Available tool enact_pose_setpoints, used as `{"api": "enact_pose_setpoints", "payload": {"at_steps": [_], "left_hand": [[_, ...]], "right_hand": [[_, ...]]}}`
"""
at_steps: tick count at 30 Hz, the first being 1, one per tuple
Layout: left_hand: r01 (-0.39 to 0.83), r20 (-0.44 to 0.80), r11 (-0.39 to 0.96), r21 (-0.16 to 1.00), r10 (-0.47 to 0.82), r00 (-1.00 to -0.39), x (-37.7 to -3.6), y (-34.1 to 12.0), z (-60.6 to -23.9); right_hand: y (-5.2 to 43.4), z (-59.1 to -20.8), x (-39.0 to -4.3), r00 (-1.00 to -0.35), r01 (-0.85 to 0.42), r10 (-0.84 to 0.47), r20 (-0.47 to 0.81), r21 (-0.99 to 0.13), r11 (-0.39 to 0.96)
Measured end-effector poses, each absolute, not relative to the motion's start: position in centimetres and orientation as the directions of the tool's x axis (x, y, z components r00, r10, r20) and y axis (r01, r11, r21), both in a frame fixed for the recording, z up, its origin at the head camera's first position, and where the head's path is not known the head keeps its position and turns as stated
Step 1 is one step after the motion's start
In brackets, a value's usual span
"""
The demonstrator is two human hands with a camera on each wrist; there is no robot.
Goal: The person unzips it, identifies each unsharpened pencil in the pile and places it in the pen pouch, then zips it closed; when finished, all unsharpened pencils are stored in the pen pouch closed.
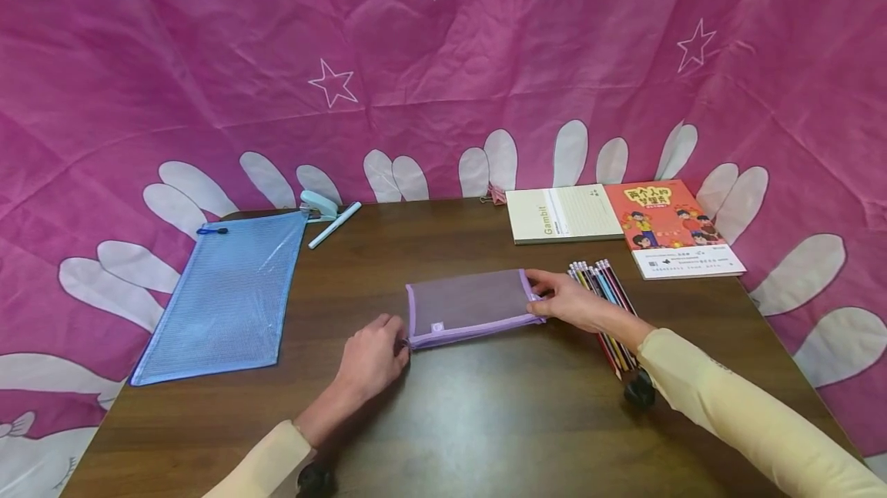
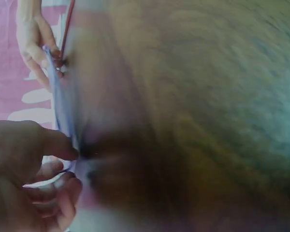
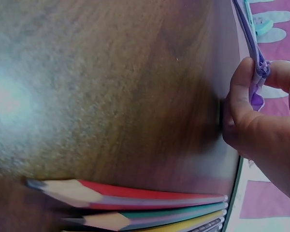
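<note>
A purple-edged mesh zip pouch (image 1: 471, 302) lies near the middle of the table, its zipper along the near edge. My left hand (image 1: 373, 355) pinches the pouch's near left corner; the left wrist view shows the thumb and fingers of that hand (image 2: 34, 179) meeting on it. At the other end, my right hand (image 1: 571, 302) holds the right edge between thumb and fingers. In the right wrist view, the zipper end (image 3: 261, 70) sits between that thumb and a finger. Several pencils (image 1: 606, 290) lie in a bundle beneath my right forearm, partly hidden by it.
At the left lies a blue mesh zip bag (image 1: 222, 305). Behind it are a light blue stapler (image 1: 320, 205) and a light blue pen (image 1: 335, 225). A notebook (image 1: 564, 213), a red book (image 1: 672, 225) and a pink binder clip (image 1: 497, 195) lie along the back right.
</note>
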State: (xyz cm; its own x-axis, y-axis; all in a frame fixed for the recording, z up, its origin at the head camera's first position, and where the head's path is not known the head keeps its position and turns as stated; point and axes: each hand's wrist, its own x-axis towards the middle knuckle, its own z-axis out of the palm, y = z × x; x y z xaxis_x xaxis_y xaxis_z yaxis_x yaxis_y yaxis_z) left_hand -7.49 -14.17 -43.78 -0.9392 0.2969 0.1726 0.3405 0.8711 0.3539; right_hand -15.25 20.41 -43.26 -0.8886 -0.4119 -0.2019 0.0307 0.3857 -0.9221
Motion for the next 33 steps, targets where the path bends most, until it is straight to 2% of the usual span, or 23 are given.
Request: {"api": "enact_pose_setpoints", "payload": {"at_steps": [4, 8, 12, 15, 20, 25, 33], "left_hand": [[0.323, 0.049, 0.885, 0.335, 0.326, -0.944, -7.8, -14.1, -43.1], [0.365, 0.022, 0.867, 0.339, 0.381, -0.924, -8.4, -13.3, -42.0], [0.542, 0.064, 0.754, 0.371, 0.561, -0.825, -9.9, -11.7, -41.4], [0.613, 0.01, 0.695, 0.376, 0.659, -0.752, -10.9, -10.7, -41.3], [0.619, -0.095, 0.704, 0.347, 0.683, -0.724, -11.5, -9.7, -41.4], [0.66, -0.062, 0.671, 0.338, 0.716, -0.696, -12.0, -8.8, -41.6], [0.646, -0.119, 0.619, 0.446, 0.757, -0.643, -12.3, -8.2, -41.6]], "right_hand": [[20.3, -43.1, -15.5, -0.889, 0.013, -0.413, -0.199, -0.912, 0.411], [20.4, -42.9, -15.6, -0.885, -0.002, -0.421, -0.198, -0.903, 0.429], [20.3, -42.8, -15.7, -0.875, -0.008, -0.441, -0.199, -0.905, 0.424], [20.1, -42.9, -16.1, -0.86, 0.0, -0.465, -0.209, -0.912, 0.411], [19.7, -42.6, -16.5, -0.837, 0.015, -0.494, -0.233, -0.914, 0.406], [19.8, -42.3, -16.9, -0.829, 0.041, -0.498, -0.256, -0.915, 0.403], [19.6, -41.8, -17.5, -0.822, -0.01, -0.513, -0.247, -0.894, 0.448]]}}
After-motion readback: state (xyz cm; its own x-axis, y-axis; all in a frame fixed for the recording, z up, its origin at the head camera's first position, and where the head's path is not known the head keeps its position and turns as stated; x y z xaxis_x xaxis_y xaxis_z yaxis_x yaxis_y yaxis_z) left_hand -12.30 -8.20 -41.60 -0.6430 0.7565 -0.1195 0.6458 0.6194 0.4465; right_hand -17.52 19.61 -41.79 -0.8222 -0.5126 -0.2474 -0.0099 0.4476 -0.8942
